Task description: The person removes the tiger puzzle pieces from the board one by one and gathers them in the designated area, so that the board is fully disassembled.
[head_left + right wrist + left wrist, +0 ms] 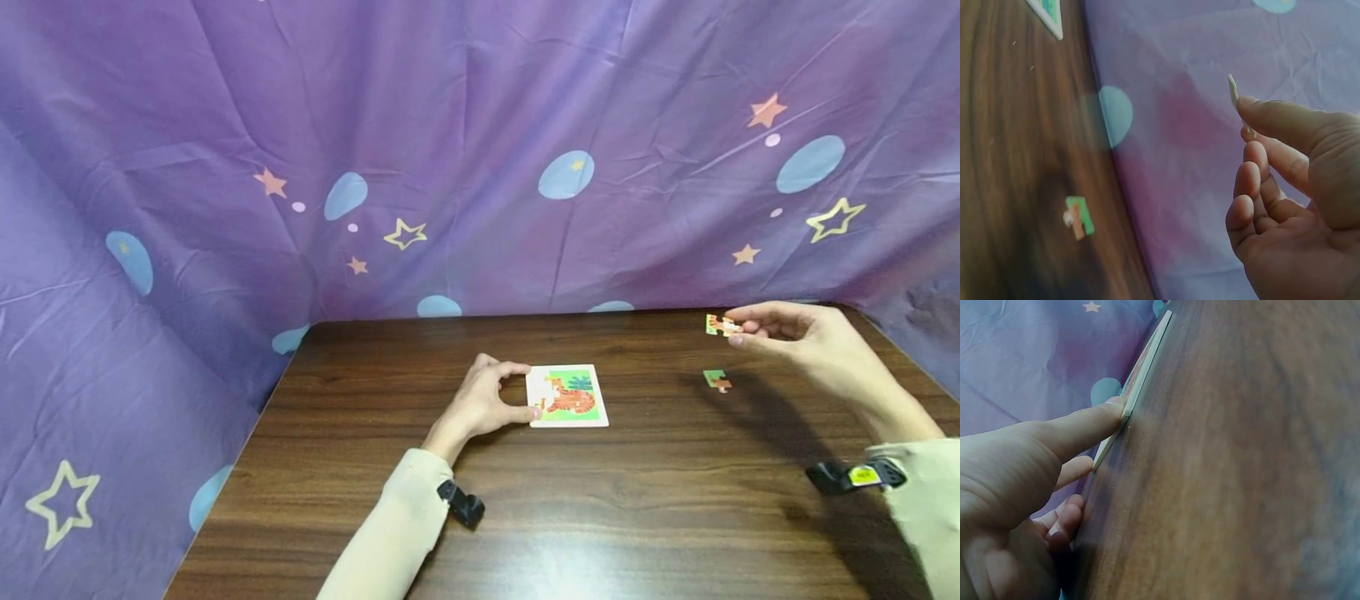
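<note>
A square puzzle board (601, 416) with a white border and a tiger picture lies flat on the table. My left hand (480, 400) holds it at its left side, thumb by the near corner and index finger by the far one. In the left wrist view the board (1147, 365) appears edge-on, the thumb pressing its rim. Raised over the table at the right, my right hand (817, 342) pinches a puzzle piece (720, 325) between thumb and fingertips. That piece (1233, 90) shows its thin edge in the right wrist view. Below it, another puzzle piece (717, 381), green and orange, lies on the table.
The dark wooden table (600, 500) ends at the back against a purple curtain (480, 167) with stars and blue ovals. The curtain also hangs along the left side. A black strap is on each wrist over a pale sleeve (405, 517).
</note>
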Demonstrator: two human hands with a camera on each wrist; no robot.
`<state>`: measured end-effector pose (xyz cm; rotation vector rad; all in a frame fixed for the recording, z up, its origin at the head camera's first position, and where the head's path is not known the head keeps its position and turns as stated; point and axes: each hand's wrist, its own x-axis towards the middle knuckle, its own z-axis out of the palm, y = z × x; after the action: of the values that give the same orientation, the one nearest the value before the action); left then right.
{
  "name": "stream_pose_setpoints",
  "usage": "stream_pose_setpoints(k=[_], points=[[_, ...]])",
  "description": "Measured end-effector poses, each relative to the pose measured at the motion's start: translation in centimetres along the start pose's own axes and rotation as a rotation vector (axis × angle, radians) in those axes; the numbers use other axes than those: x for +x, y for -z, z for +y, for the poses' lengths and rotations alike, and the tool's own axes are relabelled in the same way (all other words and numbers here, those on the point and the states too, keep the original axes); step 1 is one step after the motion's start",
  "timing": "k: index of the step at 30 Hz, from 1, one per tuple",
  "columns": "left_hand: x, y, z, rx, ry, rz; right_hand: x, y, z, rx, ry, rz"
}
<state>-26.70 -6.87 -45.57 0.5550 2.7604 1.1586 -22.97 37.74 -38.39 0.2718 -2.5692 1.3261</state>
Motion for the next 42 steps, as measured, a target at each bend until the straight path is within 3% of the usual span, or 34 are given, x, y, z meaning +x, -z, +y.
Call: stream_pose_setpoints(k=[8,13,20,36,42], points=[[0.1,0.1,0.1,0.008,0.004,0.003,-2.0,0.3,2.8,-0.037,-0.036,-0.035],[0.1,0.0,-0.1,0.012,0.003,-0.001,-3.5,-0.1,5.2,0.018,-0.093,-0.073],[0.0,0.0,0.0,0.01,-0.004,-0.005,-4.9,-0.3,8.0,0.063,-0.077,-0.133],[0.2,0.0,-0.2,0.026,-0.008,-0.006,-5.0,-1.4,9.0,-0.088,0.047,-0.137],[0.3,-0.1,-0.3,0.033,-0.009,0.002,-5.0,-1.5,8.7,-0.12,0.056,-0.126]])
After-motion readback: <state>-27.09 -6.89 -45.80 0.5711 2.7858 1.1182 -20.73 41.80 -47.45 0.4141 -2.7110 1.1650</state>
